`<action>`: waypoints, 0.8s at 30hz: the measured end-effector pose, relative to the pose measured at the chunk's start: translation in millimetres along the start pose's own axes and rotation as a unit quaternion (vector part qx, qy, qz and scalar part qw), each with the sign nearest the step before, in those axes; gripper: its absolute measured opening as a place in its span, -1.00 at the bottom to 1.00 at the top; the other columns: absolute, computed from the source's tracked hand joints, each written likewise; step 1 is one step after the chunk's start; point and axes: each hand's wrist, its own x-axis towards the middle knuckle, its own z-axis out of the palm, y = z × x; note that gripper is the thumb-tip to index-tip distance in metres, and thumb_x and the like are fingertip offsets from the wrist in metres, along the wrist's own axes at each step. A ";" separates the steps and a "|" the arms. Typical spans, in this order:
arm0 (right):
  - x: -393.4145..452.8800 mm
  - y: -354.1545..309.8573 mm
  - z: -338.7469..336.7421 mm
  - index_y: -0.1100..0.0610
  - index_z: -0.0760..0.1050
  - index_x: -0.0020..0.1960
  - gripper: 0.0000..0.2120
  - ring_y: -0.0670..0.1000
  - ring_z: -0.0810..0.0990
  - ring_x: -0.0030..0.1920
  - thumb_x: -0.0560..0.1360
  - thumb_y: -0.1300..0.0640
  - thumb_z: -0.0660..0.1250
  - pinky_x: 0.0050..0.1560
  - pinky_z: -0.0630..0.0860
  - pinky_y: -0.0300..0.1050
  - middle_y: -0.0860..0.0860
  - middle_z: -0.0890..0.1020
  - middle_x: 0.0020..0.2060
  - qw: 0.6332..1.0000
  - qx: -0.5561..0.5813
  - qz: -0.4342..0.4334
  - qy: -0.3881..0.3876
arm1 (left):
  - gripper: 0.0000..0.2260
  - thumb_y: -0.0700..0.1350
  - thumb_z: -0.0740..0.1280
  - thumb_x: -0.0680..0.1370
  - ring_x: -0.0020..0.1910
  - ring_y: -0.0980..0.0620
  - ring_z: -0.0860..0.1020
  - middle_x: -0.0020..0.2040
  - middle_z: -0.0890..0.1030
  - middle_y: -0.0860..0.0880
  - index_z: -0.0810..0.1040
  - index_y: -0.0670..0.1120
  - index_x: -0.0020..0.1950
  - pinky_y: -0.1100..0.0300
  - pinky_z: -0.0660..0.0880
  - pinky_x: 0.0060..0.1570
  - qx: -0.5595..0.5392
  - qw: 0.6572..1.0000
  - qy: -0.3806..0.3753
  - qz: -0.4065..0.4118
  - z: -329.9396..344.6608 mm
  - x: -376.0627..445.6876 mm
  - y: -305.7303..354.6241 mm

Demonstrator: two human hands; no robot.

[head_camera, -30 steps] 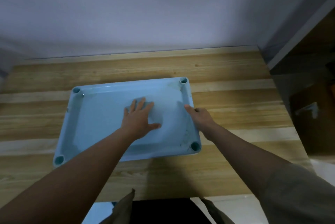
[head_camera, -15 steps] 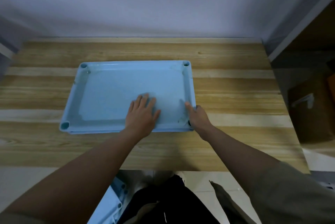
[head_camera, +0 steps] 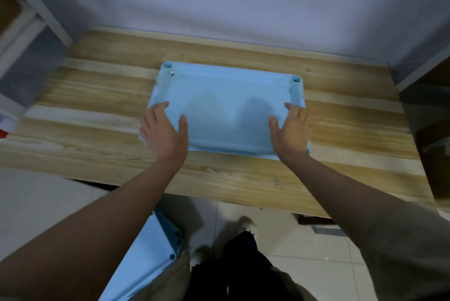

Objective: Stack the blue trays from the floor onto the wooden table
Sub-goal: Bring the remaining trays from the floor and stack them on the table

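A: Where's the tray (head_camera: 229, 108)?
B: Flat on the counter (head_camera: 102, 96). Left hand (head_camera: 163, 130) and right hand (head_camera: 291, 128) rest on its near corners, fingers spread, apparently squaring it.
A: Next?
B: Probably fetch 1 from the floor stack (head_camera: 146, 254).

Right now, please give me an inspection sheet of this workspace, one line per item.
Surface: wooden table, against the wall.
Job's things: blue tray lies flat on the table; more blue trays on the floor by the feet.
Clutter: nothing seen.
Grippers: left hand and right hand rest open on the tray's near corners.
Cables: nothing seen.
Surroundings: tiled floor; shelving at both sides.
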 end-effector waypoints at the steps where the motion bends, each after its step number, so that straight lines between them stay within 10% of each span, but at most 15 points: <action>1: -7.0 -16.2 5.9 0.16 0.36 0.37 -0.52 0.17 0.35 0.31 0.52 -0.02 0.29 0.27 0.24 0.07 0.12 0.44 0.27 0.999 0.006 -0.028 -0.021 | -0.55 0.02 0.33 0.51 0.32 -0.20 0.33 0.31 0.42 -0.17 0.41 -0.14 0.34 -0.03 0.20 0.30 -0.009 0.998 0.011 -0.063 -9.4 4.4 -9.5; 5: -39.0 -70.6 30.9 0.11 0.36 0.38 -0.56 0.11 0.34 0.34 0.55 -0.02 0.25 0.27 0.24 0.04 0.05 0.43 0.30 0.980 0.015 -0.145 -0.138 | -0.42 0.12 0.33 0.51 0.32 -0.20 0.36 0.38 0.34 -0.17 0.33 -0.16 0.43 -0.06 0.32 0.26 -0.089 0.953 -0.062 -0.282 -32.4 15.4 -51.3; 9: -58.9 -100.0 52.3 0.05 0.28 0.46 -0.56 0.06 0.27 0.43 0.61 0.00 0.16 0.36 0.17 0.01 0.01 0.35 0.43 0.935 -0.029 -0.196 -0.293 | -0.65 0.11 0.36 0.53 -0.15 -0.07 0.54 -0.11 0.51 -0.06 0.49 -0.17 0.07 0.03 0.54 0.03 -0.346 0.795 -0.203 -0.455 -48.8 15.9 -61.7; 12: -66.9 -108.2 64.0 0.02 0.24 0.48 -0.57 0.07 0.25 0.45 0.63 0.03 0.12 0.40 0.18 0.04 0.00 0.31 0.46 0.906 -0.068 -0.211 -0.361 | -0.79 0.02 0.36 0.56 0.05 -0.13 0.55 -0.05 0.49 -0.04 0.47 -0.12 -0.07 -0.03 0.52 0.21 -0.448 0.729 -0.217 -0.469 -45.4 18.3 -67.0; 24: -68.4 -109.4 63.9 -0.01 0.20 0.52 -0.52 0.01 0.19 0.50 0.62 0.20 0.10 0.47 0.13 -0.06 -0.08 0.24 0.51 0.897 -0.096 -0.211 -0.377 | -0.57 -0.20 0.32 0.58 0.18 -0.21 0.54 0.24 0.44 -0.16 0.36 -0.18 0.44 -0.04 0.53 0.18 -0.510 0.706 -0.231 -0.433 -25.5 34.4 -94.3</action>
